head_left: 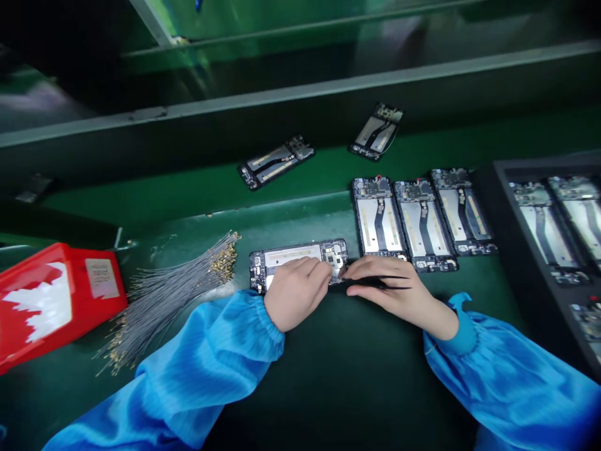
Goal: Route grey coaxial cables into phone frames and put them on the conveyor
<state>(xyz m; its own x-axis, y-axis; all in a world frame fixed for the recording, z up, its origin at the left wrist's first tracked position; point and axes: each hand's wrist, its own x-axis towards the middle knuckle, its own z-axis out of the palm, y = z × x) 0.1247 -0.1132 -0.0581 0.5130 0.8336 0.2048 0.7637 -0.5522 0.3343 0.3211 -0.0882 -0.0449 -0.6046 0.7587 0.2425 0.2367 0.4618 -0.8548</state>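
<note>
An opened phone (291,254) lies lengthwise on the bench, its inner circuit board at the right end. My left hand (299,291) rests over its middle and near edge with fingers curled closed against it; the fingertips are partly hidden. In my right hand (392,288) is a pair of black tweezers (382,282), gripped between thumb and fingers. Their two pointed prongs stick out to the right, and the joined end faces the phone's board. Left of the phone lies a bundle of thin grey cables (173,294) with gold-coloured ends.
Several opened phones (425,219) stand side by side behind my right hand. Two more phones (277,161) lie farther back. A black tray (511,250) with phones is at the right. A red bin (89,313) sits at the left. A grey-edged ledge (282,94) runs across the back.
</note>
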